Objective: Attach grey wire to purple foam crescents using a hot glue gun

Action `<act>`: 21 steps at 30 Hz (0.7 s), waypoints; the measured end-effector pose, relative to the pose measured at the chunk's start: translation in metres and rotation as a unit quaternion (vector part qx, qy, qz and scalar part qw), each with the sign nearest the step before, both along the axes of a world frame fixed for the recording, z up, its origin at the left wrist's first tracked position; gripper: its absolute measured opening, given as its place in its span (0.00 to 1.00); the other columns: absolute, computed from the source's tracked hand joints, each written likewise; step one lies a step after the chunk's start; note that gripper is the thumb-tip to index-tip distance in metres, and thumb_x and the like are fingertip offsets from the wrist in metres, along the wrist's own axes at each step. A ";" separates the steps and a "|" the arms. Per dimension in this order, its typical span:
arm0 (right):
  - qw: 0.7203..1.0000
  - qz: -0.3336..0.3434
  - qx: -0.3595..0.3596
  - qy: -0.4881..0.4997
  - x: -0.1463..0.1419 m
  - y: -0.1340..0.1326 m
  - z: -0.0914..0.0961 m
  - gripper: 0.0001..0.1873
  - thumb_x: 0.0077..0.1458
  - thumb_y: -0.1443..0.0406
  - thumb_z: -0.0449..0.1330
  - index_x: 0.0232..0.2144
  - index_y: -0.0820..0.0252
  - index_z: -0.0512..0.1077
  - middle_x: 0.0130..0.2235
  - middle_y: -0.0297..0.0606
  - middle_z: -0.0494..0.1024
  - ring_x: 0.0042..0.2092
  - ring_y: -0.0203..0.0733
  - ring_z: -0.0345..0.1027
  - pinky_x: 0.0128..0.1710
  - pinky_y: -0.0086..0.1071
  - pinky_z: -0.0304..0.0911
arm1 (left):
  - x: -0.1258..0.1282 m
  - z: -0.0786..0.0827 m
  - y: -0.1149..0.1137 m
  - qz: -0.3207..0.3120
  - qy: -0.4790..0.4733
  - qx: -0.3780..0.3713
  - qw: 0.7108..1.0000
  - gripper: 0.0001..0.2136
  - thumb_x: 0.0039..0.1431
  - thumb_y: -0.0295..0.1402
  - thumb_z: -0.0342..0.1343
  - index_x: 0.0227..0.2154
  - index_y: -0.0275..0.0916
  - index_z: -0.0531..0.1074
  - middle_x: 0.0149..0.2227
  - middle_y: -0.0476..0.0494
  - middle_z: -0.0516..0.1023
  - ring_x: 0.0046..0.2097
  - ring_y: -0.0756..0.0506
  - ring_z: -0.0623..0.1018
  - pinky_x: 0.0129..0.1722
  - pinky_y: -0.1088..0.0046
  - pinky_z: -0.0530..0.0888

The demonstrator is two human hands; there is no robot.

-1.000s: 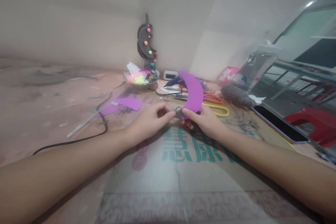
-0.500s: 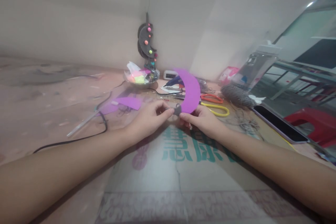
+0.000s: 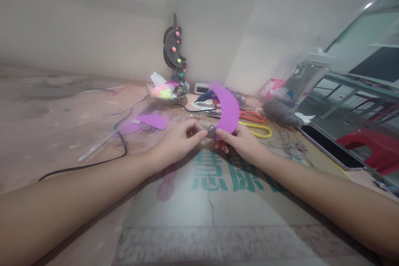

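A purple crescent-shaped cutout [image 3: 230,110] stands upright between my hands, its lower end meeting a small grey piece [image 3: 211,132] with a thin loop on it. My left hand [image 3: 186,138] pinches the left edge of the grey piece between thumb and fingers. With its thumb over the crescent's lower end, my right hand [image 3: 241,142] grips the cutout; its other fingers are partly hidden behind. Orange-handled scissors [image 3: 254,115] and yellow-handled scissors [image 3: 260,130] lie just beyond my right hand.
A hot glue gun [image 3: 205,97] with a black cord lies behind the crescent. Left are purple scraps [image 3: 156,121] and a glue stick [image 3: 98,146]. A bowl [image 3: 168,99] stands below a grey crescent ornament [image 3: 173,50]. Grey yarn [image 3: 281,113] and a phone [image 3: 332,146] lie right, on cardboard.
The purple crescent has shifted slightly to the right. My right thumb sits a little higher on its lower end, and my left hand keeps its pinch.
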State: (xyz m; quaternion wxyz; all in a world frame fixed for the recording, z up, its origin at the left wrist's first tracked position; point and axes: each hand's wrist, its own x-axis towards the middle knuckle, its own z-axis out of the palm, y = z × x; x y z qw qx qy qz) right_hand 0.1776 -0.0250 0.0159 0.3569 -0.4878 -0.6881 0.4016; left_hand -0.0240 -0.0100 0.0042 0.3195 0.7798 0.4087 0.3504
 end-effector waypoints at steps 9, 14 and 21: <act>1.000 -0.021 -0.007 0.009 0.002 0.001 0.000 0.21 0.53 0.51 0.60 0.22 0.62 0.72 0.20 0.33 0.72 0.20 0.31 0.61 0.20 0.26 0.57 | 0.001 -0.001 0.001 -0.029 -0.005 -0.012 0.999 0.11 0.60 0.40 0.51 0.29 0.38 0.70 0.29 0.48 0.75 0.30 0.48 0.72 0.30 0.72 0.67; 0.999 -0.016 -0.010 0.049 0.001 0.002 -0.003 0.22 0.53 0.49 0.60 0.23 0.63 0.71 0.20 0.33 0.72 0.19 0.30 0.60 0.17 0.25 0.55 | 0.000 -0.001 0.002 -0.007 -0.002 -0.002 1.000 0.12 0.61 0.41 0.50 0.29 0.38 0.70 0.29 0.48 0.75 0.30 0.48 0.72 0.29 0.73 0.66; 0.998 -0.032 -0.001 0.045 0.002 0.004 -0.004 0.19 0.51 0.52 0.63 0.23 0.63 0.71 0.21 0.32 0.72 0.20 0.30 0.61 0.18 0.24 0.56 | 0.000 -0.002 0.002 -0.014 0.011 -0.006 1.000 0.13 0.61 0.43 0.50 0.30 0.38 0.70 0.30 0.48 0.76 0.32 0.48 0.73 0.30 0.73 0.67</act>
